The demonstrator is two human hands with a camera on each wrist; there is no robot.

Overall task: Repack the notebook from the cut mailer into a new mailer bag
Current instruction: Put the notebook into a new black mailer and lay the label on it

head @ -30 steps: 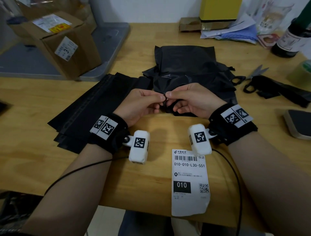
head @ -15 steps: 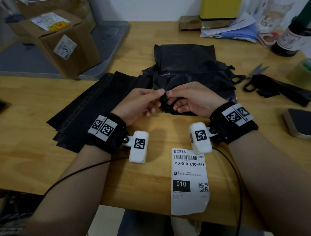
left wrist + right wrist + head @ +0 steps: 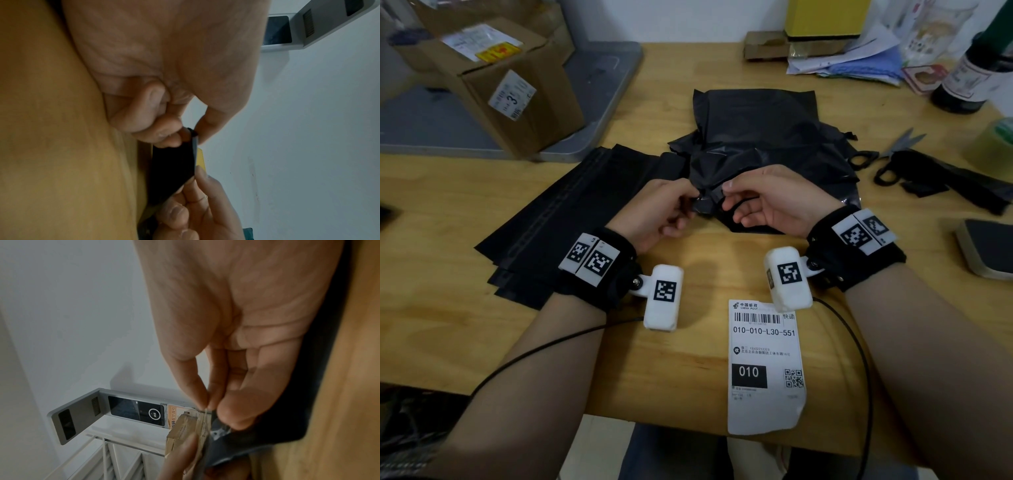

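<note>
Two hands pinch mailer (image 3: 763, 150) near edge | left hand (image 3: 657, 212) 9 o'clock, right hand (image 3: 774, 202) 3 o'clock | bag stretches toward 12

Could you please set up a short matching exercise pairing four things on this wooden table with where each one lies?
Things:
1. white shipping label
2. black-handled scissors
3. brown cardboard box
4. flat stack of black mailer bags

Places:
A. far left, on a grey tray
B. near table edge, between the wrists
C. right of the crumpled black mailer
D. under the left forearm

Pairs: 1-B, 2-C, 3-A, 4-D
</note>
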